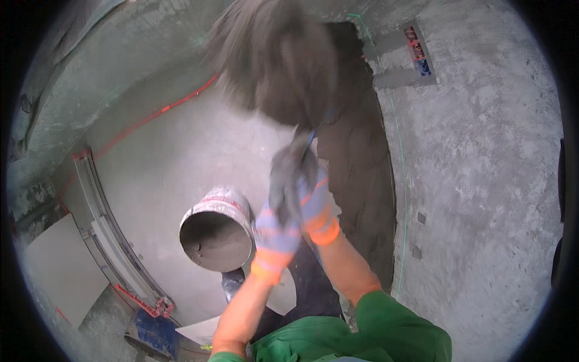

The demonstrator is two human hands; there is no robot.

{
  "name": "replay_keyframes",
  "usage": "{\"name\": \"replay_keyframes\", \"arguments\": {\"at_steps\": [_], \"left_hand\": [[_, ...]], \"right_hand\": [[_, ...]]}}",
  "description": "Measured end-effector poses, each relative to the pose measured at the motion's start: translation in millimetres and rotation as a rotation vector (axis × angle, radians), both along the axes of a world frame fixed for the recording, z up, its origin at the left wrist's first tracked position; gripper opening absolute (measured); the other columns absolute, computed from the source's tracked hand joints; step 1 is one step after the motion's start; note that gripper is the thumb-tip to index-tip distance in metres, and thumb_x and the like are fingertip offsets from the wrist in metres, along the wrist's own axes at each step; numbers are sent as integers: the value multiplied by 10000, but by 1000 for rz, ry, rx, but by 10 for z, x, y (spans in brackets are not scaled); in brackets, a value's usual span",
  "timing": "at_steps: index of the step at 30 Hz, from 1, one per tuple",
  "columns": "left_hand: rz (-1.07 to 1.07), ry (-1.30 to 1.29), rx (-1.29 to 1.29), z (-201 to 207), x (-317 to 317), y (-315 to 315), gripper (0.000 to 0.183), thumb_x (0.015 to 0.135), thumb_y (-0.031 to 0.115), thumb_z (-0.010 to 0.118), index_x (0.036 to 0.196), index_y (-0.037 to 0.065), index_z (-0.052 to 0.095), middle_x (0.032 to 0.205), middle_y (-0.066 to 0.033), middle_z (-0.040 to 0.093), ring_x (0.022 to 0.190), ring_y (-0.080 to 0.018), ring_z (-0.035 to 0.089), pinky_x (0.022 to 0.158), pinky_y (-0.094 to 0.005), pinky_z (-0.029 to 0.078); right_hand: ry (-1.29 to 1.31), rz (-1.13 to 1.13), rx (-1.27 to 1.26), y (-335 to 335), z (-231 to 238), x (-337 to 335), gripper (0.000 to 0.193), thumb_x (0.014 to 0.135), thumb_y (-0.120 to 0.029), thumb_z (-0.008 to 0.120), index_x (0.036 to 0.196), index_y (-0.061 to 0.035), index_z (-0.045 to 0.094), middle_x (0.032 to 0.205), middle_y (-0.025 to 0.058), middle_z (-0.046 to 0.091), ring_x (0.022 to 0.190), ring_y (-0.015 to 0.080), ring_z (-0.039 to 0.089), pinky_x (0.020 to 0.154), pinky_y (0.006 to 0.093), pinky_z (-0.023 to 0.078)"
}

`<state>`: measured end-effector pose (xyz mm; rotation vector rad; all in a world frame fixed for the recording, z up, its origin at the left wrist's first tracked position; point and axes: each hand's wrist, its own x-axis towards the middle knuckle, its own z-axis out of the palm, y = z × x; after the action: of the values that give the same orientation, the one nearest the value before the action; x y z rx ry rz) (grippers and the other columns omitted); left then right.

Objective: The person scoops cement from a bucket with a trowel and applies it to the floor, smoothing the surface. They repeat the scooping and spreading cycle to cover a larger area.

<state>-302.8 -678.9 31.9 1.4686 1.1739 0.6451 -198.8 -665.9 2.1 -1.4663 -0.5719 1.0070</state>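
Both my gloved hands come together in the middle of the view, smeared by motion. My left hand (pixel 278 220) and my right hand (pixel 315 202) wear gloves with grey palms and orange cuffs, and look closed around the handle of one tool. A bit of blue (pixel 312 138) shows at that handle. Beyond the hands, a large blurred mass of grey-brown mortar (pixel 277 66) covers the tool's head, so its shape is hidden. Beneath and to the right lies a dark strip of spread wet mortar (pixel 362 151). Left of my hands, a tipped white bucket (pixel 226 199) has mortar inside.
A tool with a long rail frame (pixel 120 229) lies at the left beside a pale flat panel (pixel 63 268). A red hose or cable (pixel 148 117) runs along the far left. A blue container (pixel 154 332) lies lower left. A grey wall (pixel 482 181) with a recessed box (pixel 419 54) bounds the right.
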Motion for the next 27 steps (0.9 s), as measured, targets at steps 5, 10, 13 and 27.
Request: {"name": "replay_keyframes", "arguments": {"at_steps": [5, 10, 13, 27], "left_hand": [[-226, 148, -170, -526, 1535, 1025, 350, 761, 215, 543, 1057, 30, 566, 944, -249, 595, 895, -413, 557, 753, -431, 455], [-231, 21, -120, -807, 1915, 822, 401, 726, 188, 616, 1072, 1, 541, 943, -191, 628, 907, -316, 601, 767, -354, 464], [-274, 16, -166, -687, 1929, 602, 410, 724, 112, 616, 1113, 20, 526, 971, -163, 629, 917, -265, 604, 782, -326, 456], [-950, 579, -395, -1768, 1444, -443, 412, 769, 318, 503, 1050, 24, 569, 1015, -230, 580, 989, -366, 543, 814, -398, 444]], "right_hand": [[-130, -317, -253, 1190, -157, 1468, 353, 884, -384, 482, 671, -103, 478, 532, -12, 467, 428, 105, 416, 389, 285, 319], [178, -348, -48, 881, -311, 1883, 359, 895, -371, 441, 656, -104, 435, 487, -13, 367, 383, 138, 362, 367, 286, 314], [310, -345, -52, 652, -36, 1834, 316, 885, -350, 445, 701, -94, 423, 509, -1, 378, 393, 152, 379, 369, 305, 321], [537, -920, -645, -899, -1664, 1355, 414, 841, -542, 436, 689, -157, 429, 515, -3, 365, 397, 140, 352, 367, 301, 312]]}}
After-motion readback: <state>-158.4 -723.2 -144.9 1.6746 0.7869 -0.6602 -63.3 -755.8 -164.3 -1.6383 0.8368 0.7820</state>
